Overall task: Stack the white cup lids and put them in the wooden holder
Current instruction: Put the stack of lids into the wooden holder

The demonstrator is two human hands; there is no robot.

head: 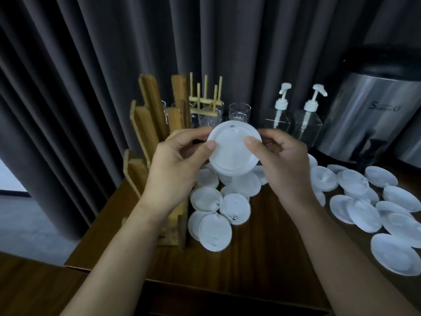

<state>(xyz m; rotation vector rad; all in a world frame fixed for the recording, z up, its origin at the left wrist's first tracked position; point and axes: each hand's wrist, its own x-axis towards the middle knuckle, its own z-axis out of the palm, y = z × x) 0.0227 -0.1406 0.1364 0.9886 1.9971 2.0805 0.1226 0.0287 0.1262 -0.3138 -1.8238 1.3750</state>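
A round white plastic cup lid (232, 151) is held in the air between both hands. It hangs above the loose white lids (206, 199) strewn over the dark wooden surface (262, 247), just right of the slotted wooden holder (145, 128) standing at the surface's left edge. Whether more lids nest beneath the held one cannot be told. The step in hand looks like squaring up this lid before it joins a stack. To do it well, every lid should face the same way with rims seated flush one in another, so that the stack keeps straight and slides into a slot of the holder without catching. A light hold at the rim should be enough, since such thin plastic will likely buckle if squeezed. The left grip (177, 160) holds the lid's left edge, thumb on the top face near the rim and fingers curled behind. The right grip (282, 160) mirrors it on the right edge, thumb pressed on top. Both forearms reach in from below with wrists turned inward, and the lid's top face tilts toward the camera. A further scatter of white lids (364, 201) lies to the right, well apart from the holder.
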